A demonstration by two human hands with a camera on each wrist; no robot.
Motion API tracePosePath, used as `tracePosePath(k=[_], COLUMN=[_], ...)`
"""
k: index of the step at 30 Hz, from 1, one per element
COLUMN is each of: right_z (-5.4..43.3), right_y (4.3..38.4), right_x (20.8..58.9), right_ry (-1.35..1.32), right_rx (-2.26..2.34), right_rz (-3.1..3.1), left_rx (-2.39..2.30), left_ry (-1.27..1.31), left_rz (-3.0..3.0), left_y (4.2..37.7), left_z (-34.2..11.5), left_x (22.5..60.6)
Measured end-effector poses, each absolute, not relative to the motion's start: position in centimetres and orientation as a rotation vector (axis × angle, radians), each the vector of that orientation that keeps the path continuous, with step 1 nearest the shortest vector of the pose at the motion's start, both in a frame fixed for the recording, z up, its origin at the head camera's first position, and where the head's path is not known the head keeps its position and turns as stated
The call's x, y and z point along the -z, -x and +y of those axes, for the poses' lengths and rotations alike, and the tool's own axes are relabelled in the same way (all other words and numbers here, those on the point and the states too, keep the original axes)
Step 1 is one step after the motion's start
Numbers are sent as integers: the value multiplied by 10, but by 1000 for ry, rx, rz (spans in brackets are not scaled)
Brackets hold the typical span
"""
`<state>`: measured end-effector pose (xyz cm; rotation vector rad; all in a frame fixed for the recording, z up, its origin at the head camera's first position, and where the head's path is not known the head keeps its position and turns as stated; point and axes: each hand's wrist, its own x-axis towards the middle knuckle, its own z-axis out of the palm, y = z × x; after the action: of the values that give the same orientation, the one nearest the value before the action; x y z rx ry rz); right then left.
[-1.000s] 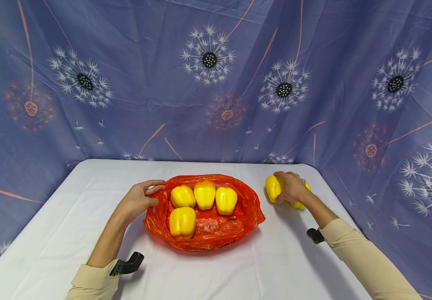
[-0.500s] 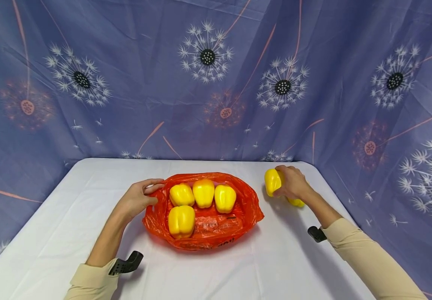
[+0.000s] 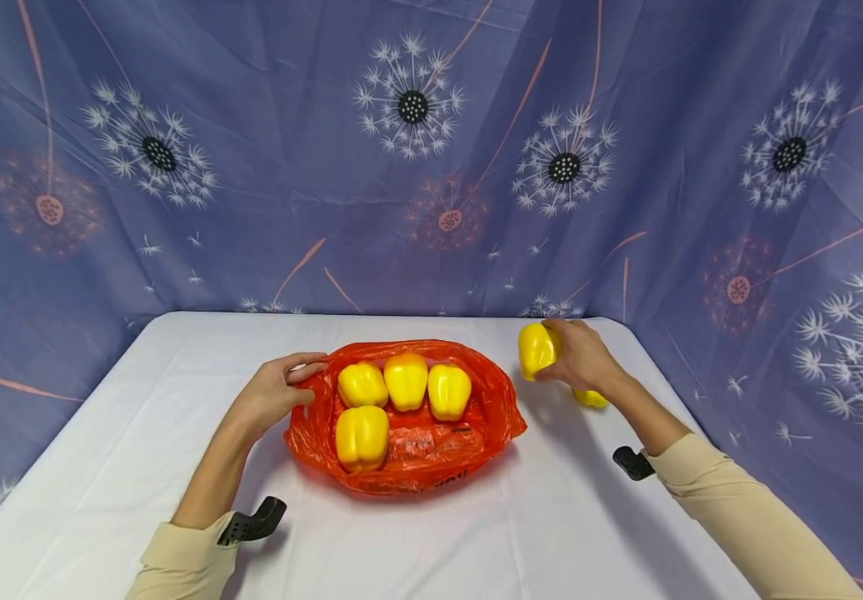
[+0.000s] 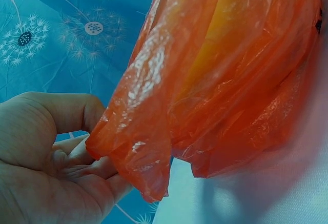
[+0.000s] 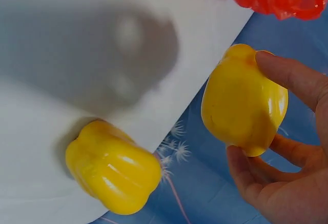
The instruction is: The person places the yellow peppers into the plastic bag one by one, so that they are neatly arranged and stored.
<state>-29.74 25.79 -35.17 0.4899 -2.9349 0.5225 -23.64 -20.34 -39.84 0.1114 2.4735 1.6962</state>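
Note:
A red plastic bag (image 3: 431,454) lies with its mouth spread wide in the middle of the table. Several yellow bell peppers (image 3: 362,437) sit inside it, towards its back and left. My left hand (image 3: 266,400) holds the bag's left rim, thumb and fingers at the plastic (image 4: 138,131). To the right of the bag, my right hand (image 3: 581,354) grips a yellow bell pepper (image 5: 243,103) between thumb and fingertips, raised above the table. Another yellow bell pepper (image 5: 113,167) rests on the table below that hand, mostly hidden by it in the head view.
White cloth covers the table (image 3: 431,550). A blue curtain (image 3: 266,167) with dandelion prints hangs behind it and along both sides.
My right hand has lifted a bell pepper off the table and shifted it slightly left, away from the other pepper. My left hand stays at the bag's rim.

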Motion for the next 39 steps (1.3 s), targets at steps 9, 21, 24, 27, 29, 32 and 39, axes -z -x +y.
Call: tracePosePath(k=[9,21,24,27,29,32,39], right_z=[243,215,209,204,200,194,176], right_y=[290,276,273,270,268,264,254], right_x=[341,321,316,311,308,304,300], right_ry=[-510,-548,-559,-564,-571,-585,-644], right_rx=[-568,-608,-600,-587,-587,-602,-644], right_rz=[-2916,-2894,-2882,-2874,-2870,-2873,-2873], left_rx=[-1697,-1693,-1699,-1713,-1719,-1715,-1696], left_ry=[-110,-101,-102,-113,-120,-122,-125], left_rz=[2464,2466,2460,2457,2457,2464,2481], left_y=[237,237,236,234,234,233,235], left_z=[-204,-203,-202,-201,-200,-200,-203], left_x=[398,397,397,397,396,396,398])
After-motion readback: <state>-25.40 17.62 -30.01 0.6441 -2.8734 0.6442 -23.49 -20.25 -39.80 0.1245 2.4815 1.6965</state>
